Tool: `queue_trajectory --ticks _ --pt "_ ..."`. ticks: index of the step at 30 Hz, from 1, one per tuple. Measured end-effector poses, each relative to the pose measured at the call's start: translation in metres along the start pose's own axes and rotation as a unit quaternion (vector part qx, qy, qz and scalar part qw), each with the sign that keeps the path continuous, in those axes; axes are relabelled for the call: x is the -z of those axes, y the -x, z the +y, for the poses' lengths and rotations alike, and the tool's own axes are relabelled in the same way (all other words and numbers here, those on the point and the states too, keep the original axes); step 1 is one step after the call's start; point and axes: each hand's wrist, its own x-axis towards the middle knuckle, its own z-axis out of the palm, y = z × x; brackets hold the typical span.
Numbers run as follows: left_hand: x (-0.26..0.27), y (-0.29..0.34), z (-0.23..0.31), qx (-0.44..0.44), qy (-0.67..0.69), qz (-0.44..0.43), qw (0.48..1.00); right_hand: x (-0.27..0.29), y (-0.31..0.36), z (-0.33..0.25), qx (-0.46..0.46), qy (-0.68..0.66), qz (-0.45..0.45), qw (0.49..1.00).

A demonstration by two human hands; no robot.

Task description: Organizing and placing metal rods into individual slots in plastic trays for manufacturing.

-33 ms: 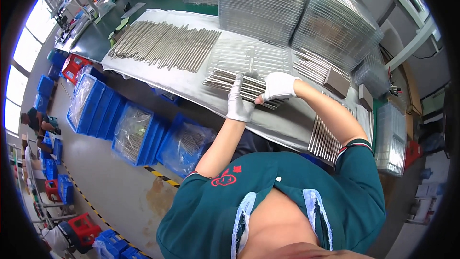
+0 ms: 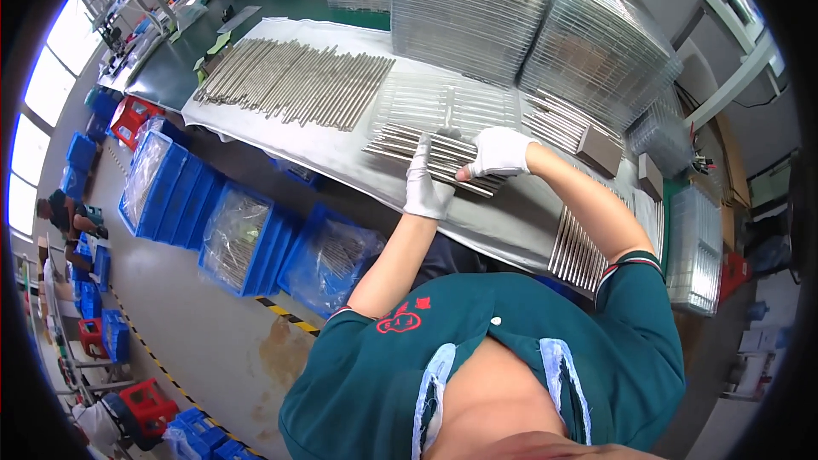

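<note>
In a white glove, my left hand (image 2: 424,183) wraps round the front of a bundle of thin metal rods (image 2: 396,143), its fingers reaching up across them. My right hand (image 2: 503,153), also gloved but with a bare thumb tip, grips the same bundle near its right end. Side by side, the rods lie in a flat layer held over the table's near edge. Just beyond them is a clear plastic tray (image 2: 409,102) with ridged slots. Farther left, a wide row of metal rods (image 2: 294,81) rests on the white cloth (image 2: 256,125).
Tall stacks of clear trays (image 2: 469,8) stand at the back. More rods (image 2: 573,247) lie to the right, near a grey-brown block (image 2: 600,150). Blue crates (image 2: 175,196) with plastic bags line the floor at left. A person (image 2: 68,215) is far left.
</note>
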Motion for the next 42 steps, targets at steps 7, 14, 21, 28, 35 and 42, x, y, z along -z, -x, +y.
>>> queue_trajectory --ticks 7,14,21,28,35,42 --pt "-0.004 -0.006 0.0 -0.025 0.059 0.059 0.996 0.019 0.003 -0.005 -0.074 0.104 0.139 0.982" --pt "-0.02 0.008 -0.005 -0.04 0.019 0.139 0.989 0.026 0.001 0.032 -0.082 -0.055 0.261 0.96" --pt "-0.013 0.015 -0.002 -0.01 -0.032 0.084 0.996 -0.001 -0.018 0.037 -0.086 0.056 0.255 0.961" --pt "-0.016 0.016 -0.004 -0.031 -0.027 0.05 0.998 0.001 -0.035 0.016 -0.078 0.077 0.192 0.975" --pt "-0.014 0.014 -0.003 -0.016 -0.013 0.077 0.997 0.003 -0.044 0.02 -0.089 0.059 0.212 0.972" --pt "-0.009 0.013 -0.005 -0.006 -0.033 0.099 0.995 0.002 -0.06 0.036 -0.069 0.054 0.247 0.965"
